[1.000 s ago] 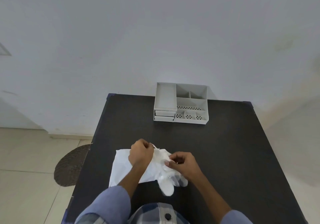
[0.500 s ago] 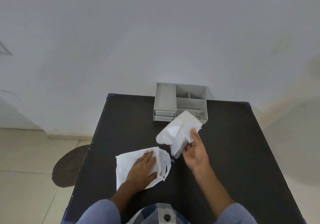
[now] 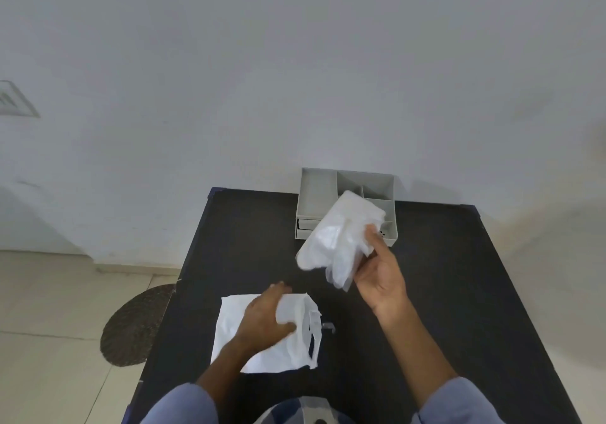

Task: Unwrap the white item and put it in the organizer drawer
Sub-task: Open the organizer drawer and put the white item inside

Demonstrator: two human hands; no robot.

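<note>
My right hand (image 3: pixel 380 276) holds up a white item in clear plastic wrap (image 3: pixel 337 240), lifted above the black table (image 3: pixel 442 276) in front of the grey organizer (image 3: pixel 316 194). The wrapped item hides part of the organizer's right compartments. A flat white bag (image 3: pixel 262 354) lies near the table's front edge. My left hand (image 3: pixel 265 315) rests on top of it with fingers spread, thumb tucked against the bag's handle end.
The organizer stands at the table's far edge against a white wall, with drawers at its lower left. A small metal clip (image 3: pixel 328 326) lies beside the bag. A round brown mat (image 3: pixel 137 325) is on the tiled floor to the left.
My right hand pulled the wrapped item out of the white bag and lifted it toward the organizer. My left hand went from gripping the bag to pressing flat on it.
</note>
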